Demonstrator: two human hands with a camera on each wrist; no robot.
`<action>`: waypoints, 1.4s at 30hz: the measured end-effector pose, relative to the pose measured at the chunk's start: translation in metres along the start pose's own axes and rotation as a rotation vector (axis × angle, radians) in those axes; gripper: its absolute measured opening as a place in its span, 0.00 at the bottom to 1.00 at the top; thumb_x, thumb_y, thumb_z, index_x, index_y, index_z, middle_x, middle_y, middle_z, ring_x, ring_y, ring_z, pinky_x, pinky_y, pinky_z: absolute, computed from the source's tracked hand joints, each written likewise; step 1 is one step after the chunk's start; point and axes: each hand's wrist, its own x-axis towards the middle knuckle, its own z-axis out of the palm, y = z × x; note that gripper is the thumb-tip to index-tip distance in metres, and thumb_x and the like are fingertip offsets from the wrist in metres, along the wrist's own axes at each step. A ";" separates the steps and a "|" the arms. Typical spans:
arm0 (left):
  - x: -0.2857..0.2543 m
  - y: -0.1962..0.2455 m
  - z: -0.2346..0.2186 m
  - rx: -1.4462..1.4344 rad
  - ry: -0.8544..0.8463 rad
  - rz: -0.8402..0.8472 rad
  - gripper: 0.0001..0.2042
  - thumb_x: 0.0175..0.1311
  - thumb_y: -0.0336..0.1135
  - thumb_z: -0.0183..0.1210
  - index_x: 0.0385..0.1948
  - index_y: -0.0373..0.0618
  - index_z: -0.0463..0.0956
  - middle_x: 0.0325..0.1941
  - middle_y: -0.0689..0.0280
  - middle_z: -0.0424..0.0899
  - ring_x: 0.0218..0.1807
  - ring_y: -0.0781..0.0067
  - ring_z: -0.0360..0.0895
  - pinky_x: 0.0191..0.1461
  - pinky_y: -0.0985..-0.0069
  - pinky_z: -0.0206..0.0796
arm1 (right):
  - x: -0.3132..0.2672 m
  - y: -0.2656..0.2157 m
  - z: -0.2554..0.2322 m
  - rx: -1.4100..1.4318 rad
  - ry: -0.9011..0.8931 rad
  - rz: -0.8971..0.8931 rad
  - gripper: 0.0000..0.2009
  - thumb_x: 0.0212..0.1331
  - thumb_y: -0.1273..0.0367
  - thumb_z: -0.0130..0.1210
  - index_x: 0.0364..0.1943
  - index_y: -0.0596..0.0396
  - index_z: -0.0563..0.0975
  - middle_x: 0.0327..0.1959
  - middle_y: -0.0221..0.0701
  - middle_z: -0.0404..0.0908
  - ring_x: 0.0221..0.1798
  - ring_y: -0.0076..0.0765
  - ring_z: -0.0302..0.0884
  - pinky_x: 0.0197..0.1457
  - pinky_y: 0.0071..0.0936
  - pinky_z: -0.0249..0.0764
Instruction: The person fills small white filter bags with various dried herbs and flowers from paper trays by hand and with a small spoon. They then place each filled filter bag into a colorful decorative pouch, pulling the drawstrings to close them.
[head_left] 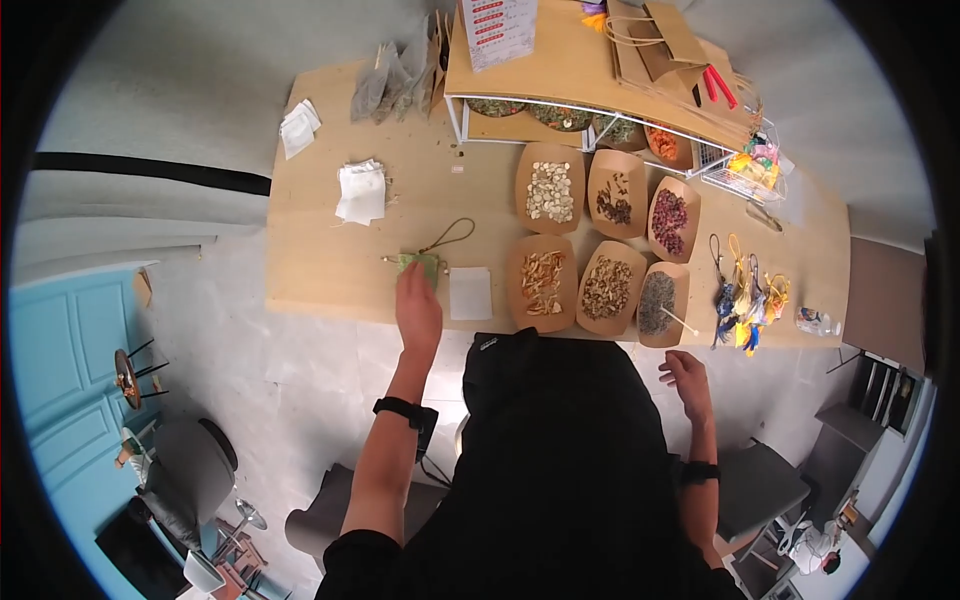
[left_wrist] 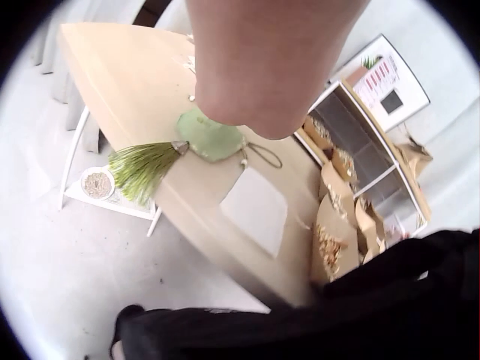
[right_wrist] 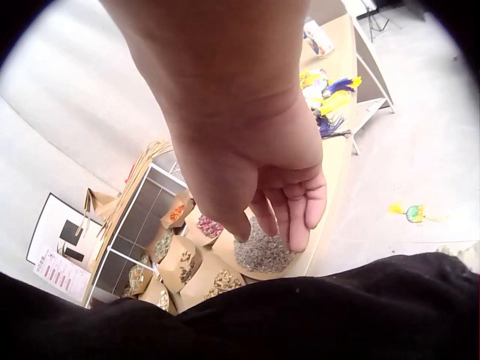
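Note:
My left hand (head_left: 418, 308) is over a green sachet (left_wrist: 212, 136) near the table's front edge, its straight fingers overlapping the sachet in the head view. A cord loop and a green tassel (left_wrist: 146, 169) extend from opposite sides of the sachet. Beside it lies a flat white pouch (head_left: 470, 293). In the left wrist view the back part of the left hand hides its fingertips. My right hand (head_left: 687, 382) hangs in front of the table with loosely bent fingers and holds nothing. Nearest to it is a paper tray of greyish dried bits (head_left: 656, 303), with a pale stick in it.
Several paper trays of dried ingredients, such as white slices (head_left: 550, 192) and reddish buds (head_left: 668, 220), stand mid-table. White pouches (head_left: 361, 192) are stacked at left. Coloured tassels (head_left: 745, 305) and a clear bottle (head_left: 818, 322) lie at right. A wooden shelf (head_left: 560, 65) stands behind.

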 end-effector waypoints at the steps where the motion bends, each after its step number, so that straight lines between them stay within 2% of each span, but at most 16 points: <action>1: -0.005 -0.007 0.002 0.005 -0.005 -0.003 0.19 0.67 0.32 0.53 0.59 0.36 0.68 0.66 0.50 0.67 0.67 0.49 0.64 0.67 0.58 0.60 | -0.001 0.004 -0.001 0.001 -0.004 0.006 0.19 0.66 0.60 0.53 0.49 0.62 0.76 0.35 0.34 0.83 0.32 0.27 0.80 0.37 0.24 0.72; 3: -0.015 -0.016 0.007 0.354 -0.157 0.205 0.28 0.69 0.38 0.51 0.67 0.36 0.57 0.74 0.51 0.55 0.74 0.49 0.52 0.75 0.56 0.46 | -0.002 0.012 -0.003 0.021 -0.001 0.044 0.19 0.66 0.60 0.53 0.50 0.63 0.76 0.35 0.35 0.84 0.32 0.28 0.81 0.36 0.24 0.72; 4: -0.017 -0.024 0.009 0.354 -0.163 0.209 0.28 0.69 0.38 0.51 0.67 0.36 0.57 0.74 0.51 0.55 0.74 0.49 0.52 0.75 0.56 0.46 | -0.002 0.015 -0.004 0.022 0.002 0.049 0.20 0.66 0.60 0.53 0.51 0.63 0.76 0.35 0.35 0.84 0.32 0.28 0.81 0.36 0.24 0.73; 6: -0.020 -0.048 0.006 0.385 -0.221 0.131 0.32 0.70 0.40 0.49 0.71 0.36 0.48 0.77 0.54 0.46 0.78 0.51 0.41 0.78 0.53 0.37 | -0.005 0.023 -0.005 0.036 0.008 0.067 0.20 0.66 0.60 0.53 0.51 0.63 0.76 0.35 0.35 0.84 0.32 0.28 0.81 0.36 0.23 0.73; 11: -0.016 -0.048 -0.016 0.393 -0.207 0.190 0.33 0.67 0.40 0.51 0.70 0.35 0.50 0.77 0.52 0.48 0.77 0.50 0.44 0.77 0.55 0.39 | -0.004 0.040 0.001 0.044 -0.002 0.137 0.20 0.66 0.60 0.53 0.51 0.63 0.76 0.35 0.36 0.83 0.31 0.28 0.80 0.35 0.23 0.72; 13: -0.022 -0.028 0.000 0.318 -0.218 0.354 0.34 0.66 0.40 0.54 0.70 0.35 0.51 0.76 0.50 0.50 0.77 0.50 0.46 0.77 0.56 0.41 | -0.009 0.045 0.005 0.079 -0.012 0.121 0.20 0.66 0.60 0.53 0.52 0.64 0.76 0.35 0.36 0.83 0.30 0.27 0.80 0.34 0.22 0.72; 16: -0.025 0.023 0.038 0.176 -0.371 0.456 0.35 0.65 0.41 0.55 0.69 0.33 0.51 0.75 0.49 0.51 0.76 0.48 0.47 0.77 0.56 0.41 | -0.012 0.047 0.005 0.088 0.008 0.143 0.20 0.66 0.60 0.53 0.52 0.64 0.75 0.35 0.36 0.84 0.29 0.27 0.80 0.34 0.22 0.72; 19: -0.021 0.023 0.059 0.221 -0.356 0.358 0.35 0.66 0.42 0.54 0.69 0.33 0.50 0.76 0.49 0.49 0.77 0.46 0.44 0.77 0.54 0.38 | -0.028 0.057 0.002 0.081 0.033 0.181 0.19 0.66 0.60 0.52 0.51 0.63 0.76 0.35 0.37 0.84 0.30 0.26 0.80 0.35 0.22 0.72; 23: -0.005 -0.012 0.042 0.237 -0.390 0.384 0.38 0.66 0.49 0.54 0.70 0.33 0.50 0.77 0.49 0.47 0.78 0.48 0.42 0.78 0.54 0.36 | -0.039 0.090 0.007 0.186 0.076 0.288 0.17 0.65 0.61 0.53 0.48 0.62 0.77 0.31 0.32 0.82 0.27 0.24 0.78 0.29 0.20 0.71; 24: 0.003 -0.017 0.034 0.345 -0.413 0.322 0.39 0.66 0.52 0.53 0.70 0.33 0.50 0.77 0.49 0.45 0.78 0.48 0.39 0.78 0.54 0.35 | -0.043 0.094 0.014 0.171 0.101 0.293 0.15 0.65 0.62 0.54 0.45 0.61 0.79 0.28 0.30 0.80 0.25 0.21 0.75 0.27 0.20 0.69; 27: 0.019 -0.037 0.029 0.350 -0.378 0.447 0.40 0.65 0.54 0.53 0.70 0.34 0.49 0.77 0.49 0.44 0.78 0.48 0.38 0.78 0.53 0.34 | -0.061 0.103 0.025 0.043 0.055 0.280 0.15 0.65 0.63 0.54 0.42 0.65 0.80 0.32 0.32 0.82 0.30 0.24 0.77 0.34 0.19 0.71; 29: 0.015 -0.037 0.027 0.344 -0.402 0.450 0.40 0.64 0.56 0.52 0.71 0.37 0.50 0.77 0.49 0.44 0.78 0.46 0.39 0.77 0.51 0.34 | -0.071 0.144 0.032 0.133 0.075 0.291 0.16 0.64 0.62 0.55 0.42 0.65 0.80 0.32 0.31 0.83 0.32 0.23 0.77 0.36 0.21 0.72; 34: 0.018 -0.027 0.027 0.400 -0.401 0.485 0.39 0.64 0.57 0.52 0.72 0.45 0.51 0.77 0.49 0.44 0.78 0.43 0.38 0.77 0.48 0.34 | -0.078 0.171 0.031 0.155 0.049 0.286 0.17 0.64 0.62 0.55 0.43 0.67 0.80 0.35 0.31 0.84 0.37 0.24 0.78 0.42 0.22 0.73; 36: 0.017 -0.019 0.034 0.386 -0.395 0.493 0.38 0.64 0.57 0.52 0.72 0.46 0.52 0.77 0.49 0.44 0.78 0.43 0.39 0.77 0.48 0.34 | -0.074 0.177 0.023 -0.032 0.024 0.209 0.17 0.66 0.63 0.54 0.44 0.67 0.80 0.36 0.30 0.84 0.37 0.23 0.78 0.42 0.21 0.73; 39: 0.016 -0.011 0.042 0.389 -0.400 0.499 0.37 0.64 0.56 0.53 0.71 0.46 0.53 0.77 0.49 0.44 0.77 0.43 0.40 0.77 0.48 0.34 | -0.068 0.152 0.007 0.104 -0.046 0.178 0.18 0.66 0.62 0.53 0.45 0.68 0.80 0.37 0.30 0.84 0.38 0.24 0.78 0.43 0.22 0.73; 42: 0.010 -0.001 0.028 0.458 -0.394 0.455 0.37 0.63 0.55 0.54 0.71 0.46 0.55 0.77 0.49 0.46 0.77 0.45 0.41 0.77 0.48 0.35 | -0.052 0.155 -0.010 0.142 0.020 0.257 0.19 0.66 0.61 0.54 0.45 0.67 0.80 0.38 0.32 0.84 0.39 0.25 0.79 0.44 0.23 0.74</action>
